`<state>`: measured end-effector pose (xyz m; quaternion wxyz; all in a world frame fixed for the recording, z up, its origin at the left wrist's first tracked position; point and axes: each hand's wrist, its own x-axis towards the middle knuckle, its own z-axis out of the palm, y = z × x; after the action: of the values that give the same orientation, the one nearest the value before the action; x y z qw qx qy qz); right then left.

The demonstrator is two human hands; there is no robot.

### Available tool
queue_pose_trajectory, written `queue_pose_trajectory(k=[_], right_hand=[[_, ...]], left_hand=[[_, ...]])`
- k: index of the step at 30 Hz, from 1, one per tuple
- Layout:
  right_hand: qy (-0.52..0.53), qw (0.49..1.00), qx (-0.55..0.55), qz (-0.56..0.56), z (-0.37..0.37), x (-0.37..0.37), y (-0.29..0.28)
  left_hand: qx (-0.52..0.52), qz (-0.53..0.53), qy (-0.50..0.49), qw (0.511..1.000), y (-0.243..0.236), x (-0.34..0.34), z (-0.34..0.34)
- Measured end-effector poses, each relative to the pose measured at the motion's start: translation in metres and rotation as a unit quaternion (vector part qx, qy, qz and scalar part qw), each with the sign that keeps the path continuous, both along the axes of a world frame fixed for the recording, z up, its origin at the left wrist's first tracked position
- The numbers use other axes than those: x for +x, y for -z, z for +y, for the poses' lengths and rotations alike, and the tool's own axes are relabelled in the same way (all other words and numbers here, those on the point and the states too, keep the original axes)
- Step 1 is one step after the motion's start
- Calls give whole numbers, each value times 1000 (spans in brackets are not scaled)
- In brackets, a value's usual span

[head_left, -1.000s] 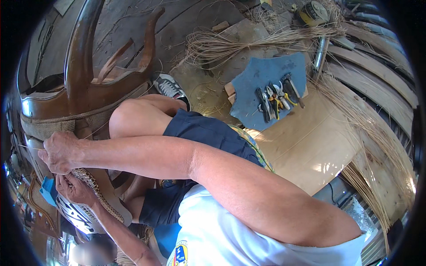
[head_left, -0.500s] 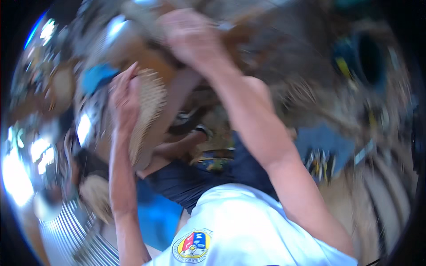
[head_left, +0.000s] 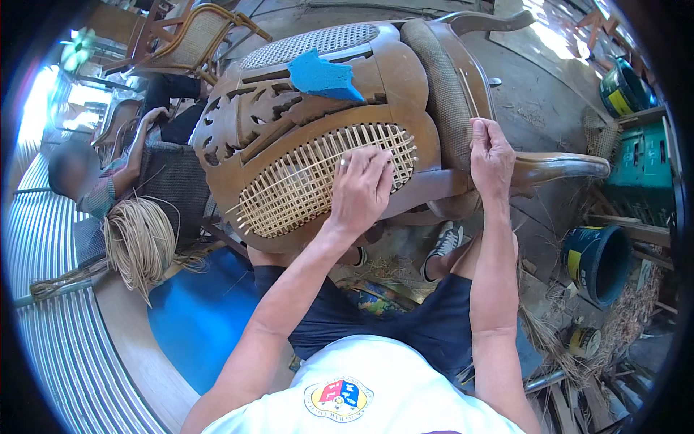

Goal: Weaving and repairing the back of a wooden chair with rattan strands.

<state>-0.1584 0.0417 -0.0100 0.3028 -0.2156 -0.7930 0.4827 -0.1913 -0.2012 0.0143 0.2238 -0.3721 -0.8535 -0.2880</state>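
Note:
A carved brown wooden chair [head_left: 408,76] lies tipped over in front of me, its backrest toward the left. The near oval opening of the backrest holds an open lattice of cane [head_left: 285,192], with strip ends sticking out along its edge. My left hand [head_left: 361,184] rests on this lattice, fingers bent and close together; what they pinch, if anything, is too small to name. Beside the seat's woven panel [head_left: 439,94], my right hand [head_left: 493,159] pinches a thin cane strip [head_left: 467,94] that points up and away. A blue piece of sheet [head_left: 325,78] lies across the backrest's middle.
At the left, a coil of cane [head_left: 141,242] is near a seated person [head_left: 108,177]. A rattan chair [head_left: 195,40] stands far left. Dark buckets [head_left: 589,264] and a green crate [head_left: 640,163] are at the right. Cane scraps litter the floor.
The view has swung and sharpened. My left hand has come onto the near cane lattice; my right hand, earlier raised far ahead over the chair, is now beside the seat with a cane strip.

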Motion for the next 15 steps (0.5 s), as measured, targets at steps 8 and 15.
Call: queue_pose_trajectory(k=[8,15], right_hand=[[6,999,12,-45,2,-6,-7],[9,999,6,-34,7,-2,-1]], left_hand=[[-39,-43,15,998,-12,-43,20],[-191,-13,54,980,-23,-54,28]])
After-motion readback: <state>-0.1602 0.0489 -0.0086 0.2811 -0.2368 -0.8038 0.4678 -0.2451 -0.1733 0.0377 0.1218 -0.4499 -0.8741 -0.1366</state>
